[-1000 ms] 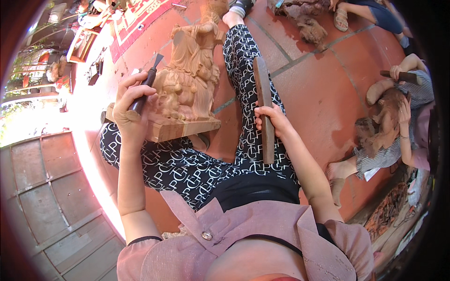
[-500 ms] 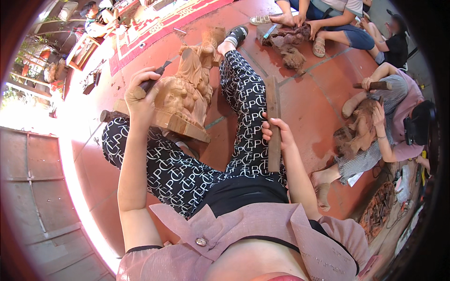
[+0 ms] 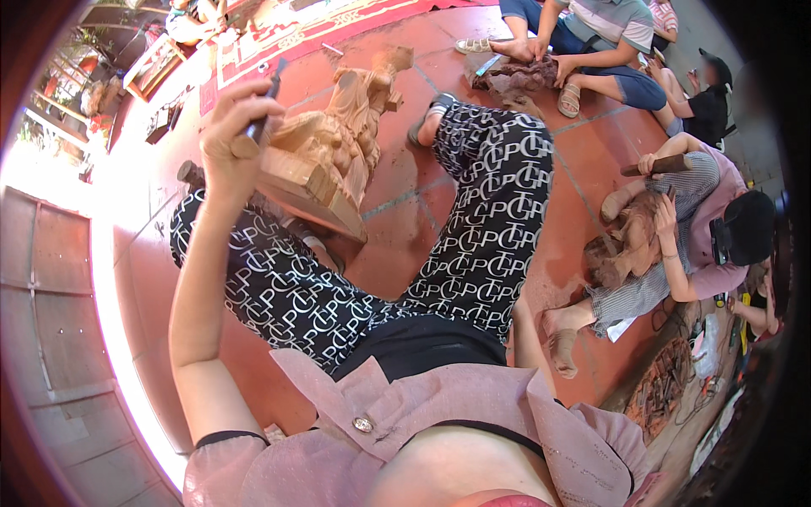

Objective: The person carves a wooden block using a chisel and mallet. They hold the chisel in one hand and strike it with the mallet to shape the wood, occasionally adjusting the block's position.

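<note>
My left hand (image 3: 226,144) is raised and closed around a chisel (image 3: 255,128), its dark blade pointing up and away. Just right of that hand, a pale carved wooden figure (image 3: 342,127) leans on the floor between my legs, its thick squared base (image 3: 308,193) toward me. The chisel is held off the carving. My right forearm (image 3: 530,338) passes down beside my right thigh; the hand itself is hidden behind the raised leg. Past my left knee pokes the round end of a dark wooden piece (image 3: 191,174).
At right, a person in pink holds a wooden bar (image 3: 656,166) over a brown carving (image 3: 629,241). Another person handles a dark carving (image 3: 515,80) at the far side. A reddish patterned mat (image 3: 279,51) lies at the back. Long brownish pieces fill a tray (image 3: 659,393) at lower right.
My left hand has lifted the chisel up and slightly left. My right knee has risen, and the right hand with its flat wooden bar has gone out of sight behind it.
</note>
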Motion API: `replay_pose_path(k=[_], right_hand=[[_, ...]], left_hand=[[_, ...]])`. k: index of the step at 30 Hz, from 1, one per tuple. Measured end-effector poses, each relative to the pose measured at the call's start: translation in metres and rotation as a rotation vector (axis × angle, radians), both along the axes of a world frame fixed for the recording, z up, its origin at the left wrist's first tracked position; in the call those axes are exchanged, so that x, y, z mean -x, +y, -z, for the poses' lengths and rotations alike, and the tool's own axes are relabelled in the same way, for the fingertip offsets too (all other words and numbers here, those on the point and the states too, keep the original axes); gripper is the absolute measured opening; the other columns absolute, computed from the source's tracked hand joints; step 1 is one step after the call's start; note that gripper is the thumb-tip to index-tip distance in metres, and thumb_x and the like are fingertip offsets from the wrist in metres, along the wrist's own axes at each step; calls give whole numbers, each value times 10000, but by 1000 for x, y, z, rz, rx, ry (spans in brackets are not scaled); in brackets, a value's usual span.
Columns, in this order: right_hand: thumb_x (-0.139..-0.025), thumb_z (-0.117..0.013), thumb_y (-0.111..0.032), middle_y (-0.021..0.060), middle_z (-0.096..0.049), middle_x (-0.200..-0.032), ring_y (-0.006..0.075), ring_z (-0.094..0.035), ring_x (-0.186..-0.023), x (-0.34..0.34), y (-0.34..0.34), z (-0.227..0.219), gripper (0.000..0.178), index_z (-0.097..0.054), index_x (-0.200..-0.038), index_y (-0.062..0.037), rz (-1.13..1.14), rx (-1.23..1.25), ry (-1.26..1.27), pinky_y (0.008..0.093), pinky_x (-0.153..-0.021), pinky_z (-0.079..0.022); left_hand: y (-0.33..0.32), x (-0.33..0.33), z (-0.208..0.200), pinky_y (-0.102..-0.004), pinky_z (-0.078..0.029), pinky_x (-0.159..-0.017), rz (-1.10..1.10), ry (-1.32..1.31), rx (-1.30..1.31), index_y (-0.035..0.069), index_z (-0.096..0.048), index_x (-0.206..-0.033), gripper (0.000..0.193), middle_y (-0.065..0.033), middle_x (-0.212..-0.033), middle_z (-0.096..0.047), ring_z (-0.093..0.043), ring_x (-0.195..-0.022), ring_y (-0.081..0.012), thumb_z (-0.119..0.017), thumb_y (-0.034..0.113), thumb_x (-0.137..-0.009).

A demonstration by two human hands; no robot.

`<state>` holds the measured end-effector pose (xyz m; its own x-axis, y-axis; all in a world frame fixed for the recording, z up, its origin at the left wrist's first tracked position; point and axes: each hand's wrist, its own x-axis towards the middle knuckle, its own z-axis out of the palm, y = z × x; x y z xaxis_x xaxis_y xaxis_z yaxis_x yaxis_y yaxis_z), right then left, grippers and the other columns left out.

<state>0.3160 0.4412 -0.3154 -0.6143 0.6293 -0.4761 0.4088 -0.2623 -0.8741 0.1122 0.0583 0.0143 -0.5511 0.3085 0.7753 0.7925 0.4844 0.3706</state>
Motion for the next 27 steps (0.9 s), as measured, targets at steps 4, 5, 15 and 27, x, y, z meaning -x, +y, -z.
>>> replay_pose_path(k=[4,5,15,27], right_hand=[[-850,-621,-291,76,-582,-748,163,-554,-599,-10,-10,9,299,-541,-997,-44,26,69,2,303,-526,-441],[-849,-619,-288,78,-583,-755,165,-555,-609,-12,-10,8,299,-541,-1001,-42,26,78,2,307,-536,-442],[-844,-596,-259,101,-594,-819,191,-565,-715,-6,-2,-5,307,-541,-1036,-26,7,111,36,344,-641,-448],[-838,-568,-223,128,-607,-896,223,-578,-841,18,-11,-31,326,-541,-1079,-6,-23,185,86,388,-766,-457]], left_hand=[[-19,20,-20,-293,-479,-870,-35,61,82,55,-680,-945,182,-89,-1138,-630,-592,-1014,-187,-694,-39,-790],[-23,28,-23,-296,-478,-869,-25,84,104,56,-681,-951,186,-85,-1140,-631,-592,-1019,-189,-695,-36,-791],[-34,87,-34,-269,-473,-841,-10,199,319,72,-663,-974,190,-26,-1143,-628,-599,-1002,-162,-681,-15,-806],[-40,131,-19,-294,-473,-845,-58,-21,355,58,-580,-1048,277,-59,-974,-629,-606,-966,-192,-597,-53,-796]])
